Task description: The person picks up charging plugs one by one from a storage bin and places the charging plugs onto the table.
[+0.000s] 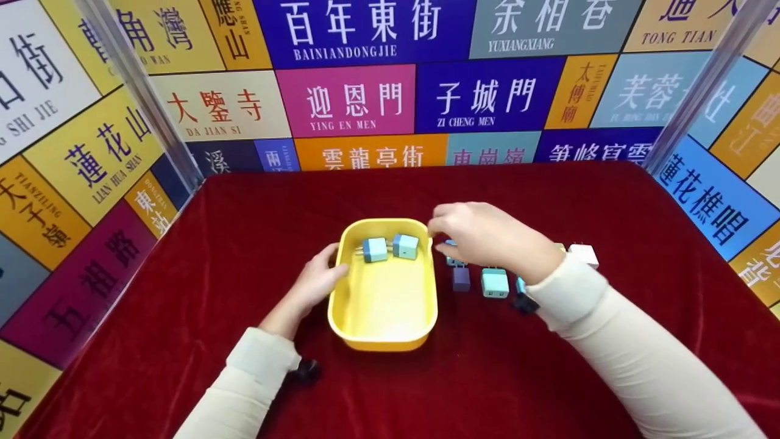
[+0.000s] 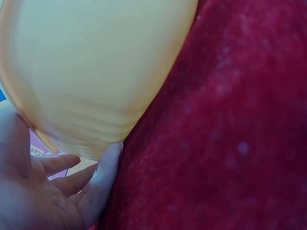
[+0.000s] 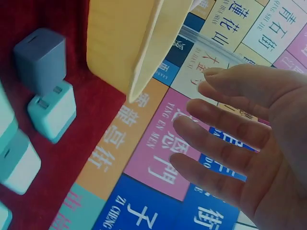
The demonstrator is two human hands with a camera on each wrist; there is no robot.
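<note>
A yellow rectangular bin (image 1: pixel 390 299) stands on the red cloth. Inside it, near the far end, lie two teal-and-blue plug-in chargers, a left one (image 1: pixel 373 250) and a right one (image 1: pixel 404 246). My left hand (image 1: pixel 317 277) grips the bin's left side, thumb over the rim and fingers outside. Just off the far right corner of the bin is my right hand (image 1: pixel 478 231), its fingers loosely spread and holding nothing in the right wrist view. Below it on the cloth sit a dark blue charger (image 1: pixel 461 279) and a mint charger (image 1: pixel 495 284); another teal charger (image 1: pixel 452 255) is partly hidden.
More chargers lie under and beyond the right forearm, among them a white one (image 1: pixel 583 255) and a partly covered teal one (image 1: pixel 521 286). A wall of coloured street-name panels (image 1: pixel 353 100) stands behind the red cloth (image 1: pixel 256 213), with clear corner posts at both sides.
</note>
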